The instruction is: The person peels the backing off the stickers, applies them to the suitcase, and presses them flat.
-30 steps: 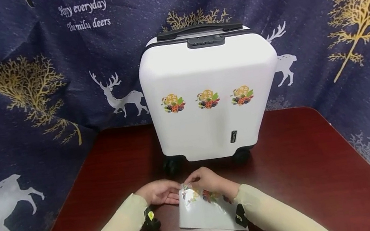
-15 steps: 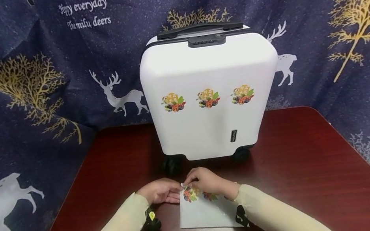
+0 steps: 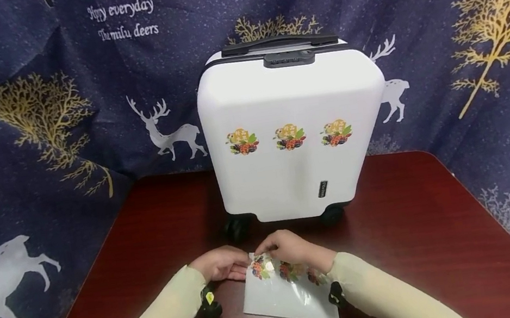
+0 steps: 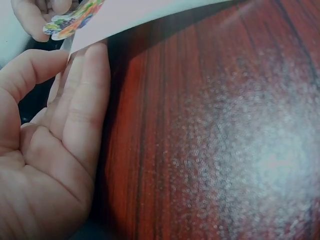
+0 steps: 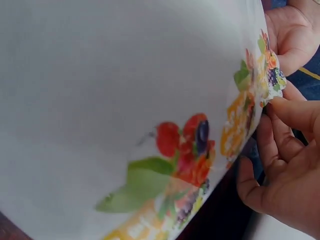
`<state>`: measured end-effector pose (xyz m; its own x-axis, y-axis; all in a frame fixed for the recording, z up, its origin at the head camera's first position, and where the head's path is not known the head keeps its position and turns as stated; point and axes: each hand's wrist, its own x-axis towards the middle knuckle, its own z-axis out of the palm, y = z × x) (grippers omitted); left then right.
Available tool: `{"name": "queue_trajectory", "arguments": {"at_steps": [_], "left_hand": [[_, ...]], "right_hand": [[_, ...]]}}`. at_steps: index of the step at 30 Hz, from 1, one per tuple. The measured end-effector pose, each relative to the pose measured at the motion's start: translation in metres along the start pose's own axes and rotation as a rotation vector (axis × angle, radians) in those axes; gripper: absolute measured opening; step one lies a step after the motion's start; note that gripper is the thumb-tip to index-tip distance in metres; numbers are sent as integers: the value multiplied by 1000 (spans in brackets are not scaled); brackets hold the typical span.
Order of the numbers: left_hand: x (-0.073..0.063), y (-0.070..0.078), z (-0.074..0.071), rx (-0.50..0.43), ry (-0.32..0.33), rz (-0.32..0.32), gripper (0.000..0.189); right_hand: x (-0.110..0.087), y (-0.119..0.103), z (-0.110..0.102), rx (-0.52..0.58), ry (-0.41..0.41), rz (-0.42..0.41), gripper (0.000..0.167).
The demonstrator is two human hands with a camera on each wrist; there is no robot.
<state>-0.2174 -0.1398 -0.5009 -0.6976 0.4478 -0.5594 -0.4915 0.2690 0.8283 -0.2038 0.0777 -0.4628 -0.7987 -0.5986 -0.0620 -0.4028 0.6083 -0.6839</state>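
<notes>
A white sheet of fruit stickers (image 3: 286, 300) is held up off the table between both hands, in front of the suitcase. My left hand (image 3: 223, 263) pinches its left corner between thumb and fingers; the left wrist view shows that corner (image 4: 82, 42) in the grip. At the top left edge, my right hand (image 3: 293, 248) pinches the end of one fruit sticker (image 5: 272, 75). Part of this sticker (image 4: 75, 22) juts beyond the backing's edge. More fruit stickers (image 5: 185, 150) run along the same edge, partly hidden by the right hand in the head view.
A white suitcase (image 3: 282, 177) stands upright at the back of the dark red table (image 3: 421, 244). Three fruit stickers, the middle one (image 3: 290, 137) among them, sit in a row across its front. A blue deer-print cloth (image 3: 163, 74) hangs behind.
The sheet's lower edge has swung slightly left and tilted, showing more of its stickers. Both hands keep their hold almost in place, and the head view has shifted a little.
</notes>
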Motion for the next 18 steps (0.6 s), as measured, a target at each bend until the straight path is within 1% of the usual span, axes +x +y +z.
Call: {"name": "queue_trajectory", "arguments": {"at_steps": [6,10,12,15,18], "left_hand": [[-3,2,1,-1,-22,10,14],[-4,3,1,-3,-19,7,13],[-4,4,1,-5,-24,3,12],[-3,3,0,1,-37,1,11],[-3,2,-1,27,-52,3,15]], "right_hand": [[1,0,-3,-15,4,-41,30],[0,-2,-5,-11,-16,-48,31],[-1,-2,-5,-23,-24,-51,27],[-1,-3,-5,-48,-21,-49,17],[0,-2,-5,-64,-11,-40,9]]}}
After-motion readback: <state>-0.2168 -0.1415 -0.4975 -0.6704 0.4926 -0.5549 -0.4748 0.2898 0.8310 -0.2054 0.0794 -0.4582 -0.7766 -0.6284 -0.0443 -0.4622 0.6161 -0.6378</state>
